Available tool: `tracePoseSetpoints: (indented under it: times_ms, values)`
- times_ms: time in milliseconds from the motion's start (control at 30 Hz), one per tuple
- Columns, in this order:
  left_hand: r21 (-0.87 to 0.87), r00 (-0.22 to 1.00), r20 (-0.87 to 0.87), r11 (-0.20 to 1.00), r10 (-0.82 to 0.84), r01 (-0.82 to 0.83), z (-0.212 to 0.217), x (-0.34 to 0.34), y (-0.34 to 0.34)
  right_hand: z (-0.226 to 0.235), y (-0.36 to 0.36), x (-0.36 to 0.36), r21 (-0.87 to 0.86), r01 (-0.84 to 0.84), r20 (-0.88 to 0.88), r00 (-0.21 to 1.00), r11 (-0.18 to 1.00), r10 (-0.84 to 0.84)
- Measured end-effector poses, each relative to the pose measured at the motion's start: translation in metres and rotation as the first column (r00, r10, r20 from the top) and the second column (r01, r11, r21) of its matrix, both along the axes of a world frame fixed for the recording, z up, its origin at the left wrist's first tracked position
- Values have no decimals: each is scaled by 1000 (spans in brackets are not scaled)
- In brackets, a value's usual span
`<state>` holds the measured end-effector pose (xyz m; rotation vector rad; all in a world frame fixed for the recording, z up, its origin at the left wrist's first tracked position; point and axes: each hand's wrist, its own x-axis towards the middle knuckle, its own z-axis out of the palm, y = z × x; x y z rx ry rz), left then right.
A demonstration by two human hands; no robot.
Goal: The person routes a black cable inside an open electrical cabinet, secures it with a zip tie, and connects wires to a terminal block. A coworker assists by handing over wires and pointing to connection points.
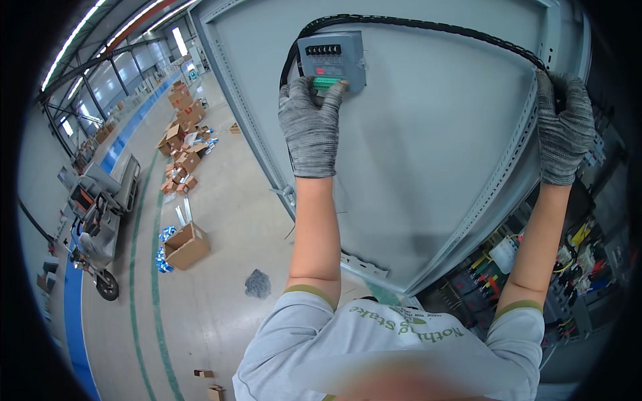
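Controller module [332, 59], grey, boxlike, mounted high on the inner face of an open grey cabinet door [435, 147]; green terminal strip [326, 83] along its lower edge.

Head view:
- Left hand [310, 127], in a grey knit glove, fingers spread flat, tips touching the terminal strip and the module's lower edge.
- Right hand [564, 127], gloved alike, curled over the door's perforated right edge, just where the black cable conduit [428, 25] ends.
- Conduit arcs from the module's left side across the door top to the right edge.
- Door face between the two hands bare.
- Wired cabinet interior [575, 260] beyond the right edge.
- Concrete floor [221, 220] left of the door, with cardboard boxes [186, 244] well apart and a parked scooter [100, 227] farther left.
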<state>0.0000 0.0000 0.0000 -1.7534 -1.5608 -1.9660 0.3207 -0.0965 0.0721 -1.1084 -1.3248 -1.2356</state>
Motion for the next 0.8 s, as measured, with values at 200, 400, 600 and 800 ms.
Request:
tracePoseSetpoints:
  times_ms: [200,400,600,800]
  values:
    - [143,1000,-10,990,3,-2,-1,14,16,-4,2,8,83,-12,72,997,996,5]
    - [223,830,365,905,-422,363,-21,26,44,-4,5,10,75,-6,94,996,997,-1]
    - [326,712,391,811,-583,486,-27,35,56,-9,12,15,137,-4,114,993,991,-12]
    - [361,811,339,862,-477,356,-33,49,74,-14,14,26,13,-68,58,996,998,67]
